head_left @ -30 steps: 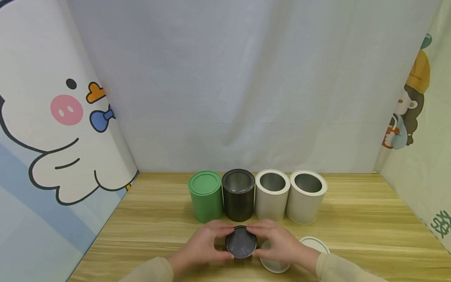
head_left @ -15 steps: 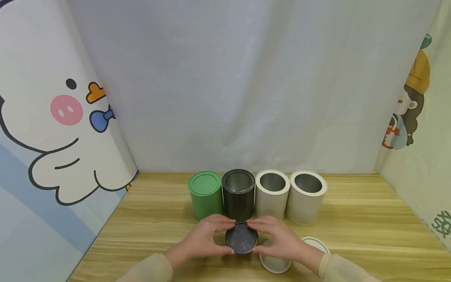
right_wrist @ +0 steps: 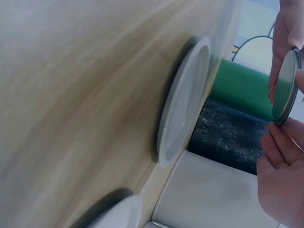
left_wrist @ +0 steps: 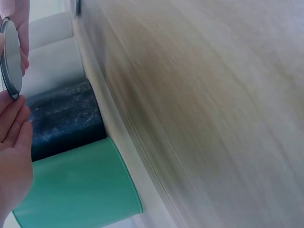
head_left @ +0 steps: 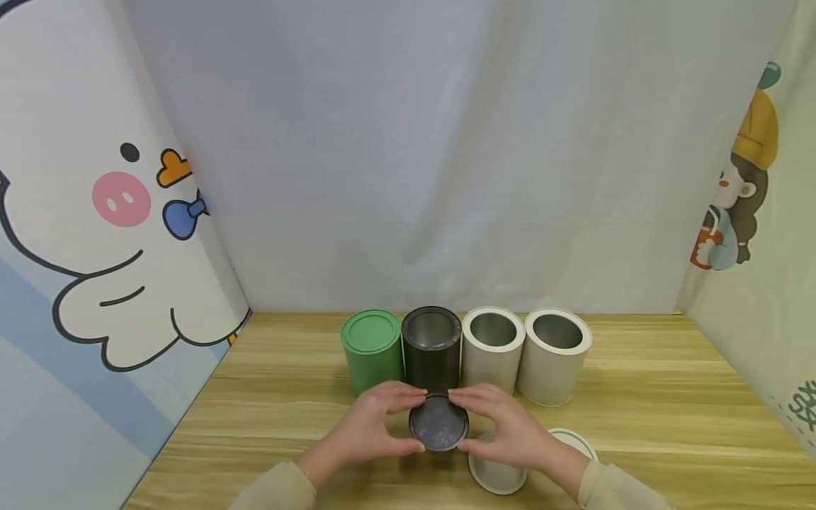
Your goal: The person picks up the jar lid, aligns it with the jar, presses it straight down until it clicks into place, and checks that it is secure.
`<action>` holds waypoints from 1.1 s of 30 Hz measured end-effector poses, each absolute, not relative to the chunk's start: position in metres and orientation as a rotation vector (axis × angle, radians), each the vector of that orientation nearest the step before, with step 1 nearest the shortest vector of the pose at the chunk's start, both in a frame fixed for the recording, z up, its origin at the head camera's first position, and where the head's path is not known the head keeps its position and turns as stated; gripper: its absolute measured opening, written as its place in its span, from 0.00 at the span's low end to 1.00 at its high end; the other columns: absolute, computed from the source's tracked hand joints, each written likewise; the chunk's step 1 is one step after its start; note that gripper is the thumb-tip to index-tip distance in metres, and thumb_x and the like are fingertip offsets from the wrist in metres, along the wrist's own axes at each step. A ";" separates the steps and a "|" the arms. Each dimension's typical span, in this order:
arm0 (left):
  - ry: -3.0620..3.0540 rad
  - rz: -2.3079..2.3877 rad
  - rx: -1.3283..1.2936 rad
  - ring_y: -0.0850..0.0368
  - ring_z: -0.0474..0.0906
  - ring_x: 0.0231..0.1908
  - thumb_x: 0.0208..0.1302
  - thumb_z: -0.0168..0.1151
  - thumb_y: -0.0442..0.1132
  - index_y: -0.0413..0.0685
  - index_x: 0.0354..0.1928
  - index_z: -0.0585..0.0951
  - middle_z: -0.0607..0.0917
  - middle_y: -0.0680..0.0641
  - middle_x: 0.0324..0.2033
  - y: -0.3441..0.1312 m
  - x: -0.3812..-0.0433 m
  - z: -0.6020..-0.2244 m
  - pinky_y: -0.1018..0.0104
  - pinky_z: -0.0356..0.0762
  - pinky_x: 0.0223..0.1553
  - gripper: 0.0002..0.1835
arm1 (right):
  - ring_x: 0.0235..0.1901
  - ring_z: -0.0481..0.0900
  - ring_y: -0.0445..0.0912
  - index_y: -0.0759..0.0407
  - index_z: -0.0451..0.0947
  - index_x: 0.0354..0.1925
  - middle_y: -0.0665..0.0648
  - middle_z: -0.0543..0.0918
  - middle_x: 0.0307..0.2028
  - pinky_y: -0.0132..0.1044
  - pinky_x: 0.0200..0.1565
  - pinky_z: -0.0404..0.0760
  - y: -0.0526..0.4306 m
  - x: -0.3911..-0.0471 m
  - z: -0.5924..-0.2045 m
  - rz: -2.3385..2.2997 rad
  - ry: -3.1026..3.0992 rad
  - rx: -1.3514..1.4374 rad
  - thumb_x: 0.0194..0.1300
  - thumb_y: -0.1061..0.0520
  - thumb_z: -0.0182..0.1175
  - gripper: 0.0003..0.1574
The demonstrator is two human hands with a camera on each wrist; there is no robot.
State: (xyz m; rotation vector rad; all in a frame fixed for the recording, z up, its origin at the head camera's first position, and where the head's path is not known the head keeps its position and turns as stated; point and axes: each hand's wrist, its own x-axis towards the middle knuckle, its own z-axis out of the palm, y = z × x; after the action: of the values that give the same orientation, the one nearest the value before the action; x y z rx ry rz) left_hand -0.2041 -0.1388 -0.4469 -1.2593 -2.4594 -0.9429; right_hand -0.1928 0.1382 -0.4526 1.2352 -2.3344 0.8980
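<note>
Both hands hold a round black lid (head_left: 438,423) by its rim, one on each side, above the table. My left hand (head_left: 372,425) pinches its left edge between thumb and fingers. On the opposite edge my right hand (head_left: 503,428) does the same. In the wrist views the lid's shiny underside (right_wrist: 285,88) shows. Just beyond the hands stands an uncovered black can (head_left: 433,361), its front partly hidden by the lid and fingertips. Left of it is a green can (head_left: 376,365) with its lid on.
Two uncovered white cans, one beside the black can (head_left: 489,368) and one at the row's right end (head_left: 553,372), stand side by side. Two white lids lie on the wooden table (head_left: 669,397), one under my right hand (head_left: 499,476), the other farther right (head_left: 574,440). A curtain (head_left: 459,177) hangs behind.
Both hands have lifted the black lid and moved it slightly forward, toward the black can. The cans and white lids have stayed in place.
</note>
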 end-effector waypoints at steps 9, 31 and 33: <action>-2.345 -0.929 -1.317 0.51 0.78 0.55 0.47 0.80 0.50 0.38 0.53 0.84 0.84 0.47 0.53 -0.140 -0.210 -0.444 0.57 0.75 0.58 0.33 | 0.55 0.76 0.51 0.63 0.78 0.59 0.57 0.81 0.56 0.49 0.53 0.77 0.137 -0.196 -0.450 0.969 -2.300 1.236 0.50 0.54 0.77 0.39; -2.132 -0.876 -1.356 0.50 0.77 0.55 0.48 0.77 0.49 0.39 0.54 0.82 0.83 0.46 0.52 -0.139 -0.229 -0.416 0.56 0.73 0.59 0.32 | 0.57 0.75 0.53 0.63 0.76 0.61 0.58 0.79 0.58 0.49 0.58 0.74 0.137 -0.212 -0.421 0.976 -2.191 1.245 0.53 0.53 0.75 0.39; -2.163 -0.882 -1.343 0.51 0.77 0.55 0.46 0.78 0.48 0.39 0.54 0.82 0.83 0.46 0.53 -0.139 -0.231 -0.413 0.57 0.73 0.60 0.33 | 0.57 0.75 0.53 0.64 0.76 0.61 0.58 0.79 0.58 0.49 0.58 0.73 0.136 -0.214 -0.418 0.971 -2.193 1.243 0.53 0.53 0.75 0.39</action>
State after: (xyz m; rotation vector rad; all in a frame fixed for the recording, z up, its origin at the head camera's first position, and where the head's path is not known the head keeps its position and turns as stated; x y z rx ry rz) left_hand -0.2308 -0.1392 -0.4126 -1.3432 -2.1629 -0.8815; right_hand -0.2140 0.1364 -0.4182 1.2426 -2.1928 0.9714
